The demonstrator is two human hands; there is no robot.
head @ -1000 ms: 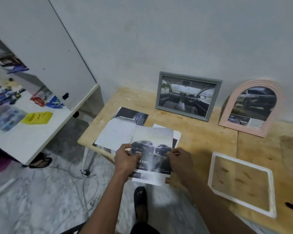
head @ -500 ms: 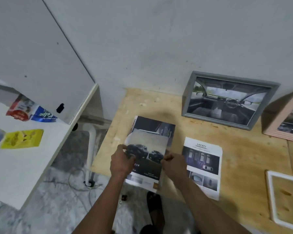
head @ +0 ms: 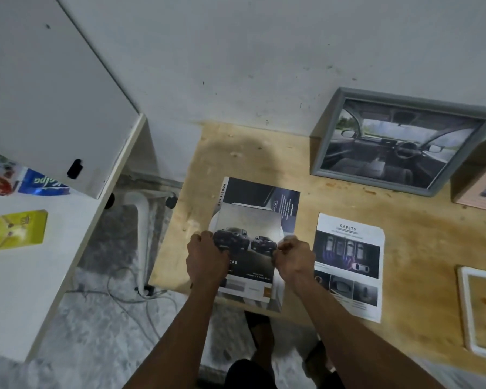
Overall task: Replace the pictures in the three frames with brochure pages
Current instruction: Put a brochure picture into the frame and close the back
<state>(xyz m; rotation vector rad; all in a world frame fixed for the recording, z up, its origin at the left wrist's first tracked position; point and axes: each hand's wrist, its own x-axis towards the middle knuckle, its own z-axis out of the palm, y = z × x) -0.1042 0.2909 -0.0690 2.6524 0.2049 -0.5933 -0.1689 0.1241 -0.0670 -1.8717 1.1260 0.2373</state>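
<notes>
Both hands are closed on a glossy brochure page (head: 247, 248) printed with two dark cars: the left hand (head: 206, 259) grips its left edge with curled fingers, and the right hand (head: 293, 261) pinches its right edge. The page is thin and slightly bowed, held low over the near left corner of a pale wooden table (head: 264, 153) with a rough, stained, knotty surface, its lower edge hanging past the table's front. Under it lies the dark, flat brochure (head: 264, 192), with white lettering down its left margin. Just to the right, apart from the held page, a loose sheet (head: 348, 265) headed SAFETY lies flat on the wood, white-bordered with dark photo panels. At the back, a rectangular grey frame (head: 404, 141) leans against the scuffed grey wall, showing a car interior. Beside it at the right edge is part of a pink frame (head: 477, 189), mostly cut off. A white rectangular frame (head: 466, 310) lies flat near the right edge, bare wood visible through its opening. To the left stands a smooth white desk (head: 26, 276) with a yellow packet (head: 14, 230) and a blue and red packet (head: 17, 182) on it, under a white cabinet door (head: 45, 94). Loose cables (head: 129, 290) trail over the mottled marble floor between desk and table.
</notes>
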